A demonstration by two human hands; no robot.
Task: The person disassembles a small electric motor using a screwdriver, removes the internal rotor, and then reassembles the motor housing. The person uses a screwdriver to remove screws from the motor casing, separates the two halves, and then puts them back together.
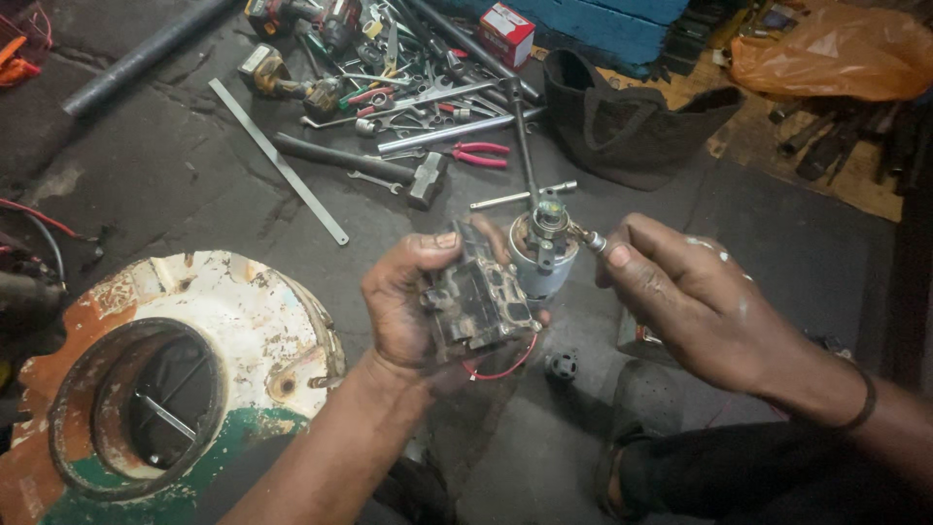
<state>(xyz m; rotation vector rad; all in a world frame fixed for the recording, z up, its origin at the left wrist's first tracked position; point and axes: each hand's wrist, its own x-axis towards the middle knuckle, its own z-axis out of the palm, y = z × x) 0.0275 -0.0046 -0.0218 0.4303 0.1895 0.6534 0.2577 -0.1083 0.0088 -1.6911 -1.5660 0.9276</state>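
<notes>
Head view, looking down at a dark workshop floor point(194, 165). My left hand point(408, 301) sits just left of centre, its grip closed around a grimy black housing block point(478, 297) from which a thin red wire point(505, 367) loops out at about 6 o'clock. Touching that block at its 1 o'clock side is a small cylindrical motor point(542, 255), pale metal with a gear-like end facing up. My right hand point(695, 306) comes in from 4 o'clock; its grip is closed, thumb and fingers pinching a small silver bit or screw point(593, 240) whose tip meets the motor's upper right edge (the exact part is too small to name).

Surroundings: at 8 o'clock stands a worn white, orange and green round casing point(243, 321) with a large circular opening. A small black knob-like part point(562, 367) lies on the floor just below the motor. At 12 o'clock a heap of hand tools spreads out, including red-handled pliers point(478, 154), a hammer point(360, 165), a long flat metal ruler point(277, 160) and a T-handle wrench point(523, 146). A black cloth bag point(632, 126) lies at 1 o'clock, an orange plastic bag point(836, 53) at 2 o'clock.
</notes>
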